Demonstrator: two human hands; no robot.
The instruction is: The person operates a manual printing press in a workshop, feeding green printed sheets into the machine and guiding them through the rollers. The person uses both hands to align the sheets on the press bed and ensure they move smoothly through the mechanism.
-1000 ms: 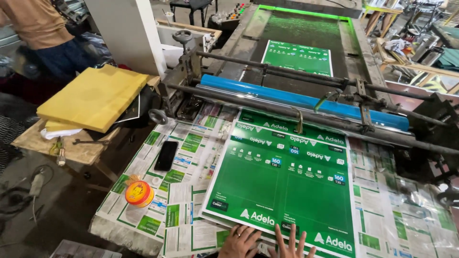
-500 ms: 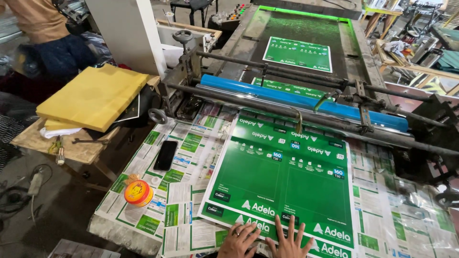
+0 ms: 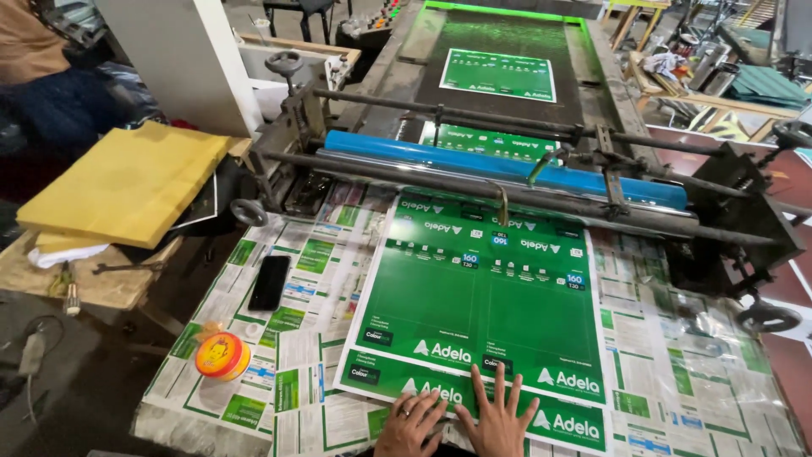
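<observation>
My left hand [image 3: 412,426] and my right hand [image 3: 498,415] lie flat, side by side, on the near edge of a large green printed sheet [image 3: 482,296], fingers spread. A ring shows on my left hand. The top sheet rests on a second green sheet [image 3: 558,423] whose near strip peeks out below it. The far edge of the top sheet reaches the dark metal bars and blue roller [image 3: 499,167] of the printing machine. Another green sheet [image 3: 497,74] lies further in on the machine bed.
The feed table [image 3: 296,338] is covered in printed paper. A black phone [image 3: 270,282] and a small orange round tin [image 3: 222,355] lie at left. A yellow block [image 3: 127,182] sits on a wooden stand at far left. A person [image 3: 42,76] stands at top left.
Both hands have slid forward, pushing the top green sheet further toward the roller, exposing the sheet beneath.
</observation>
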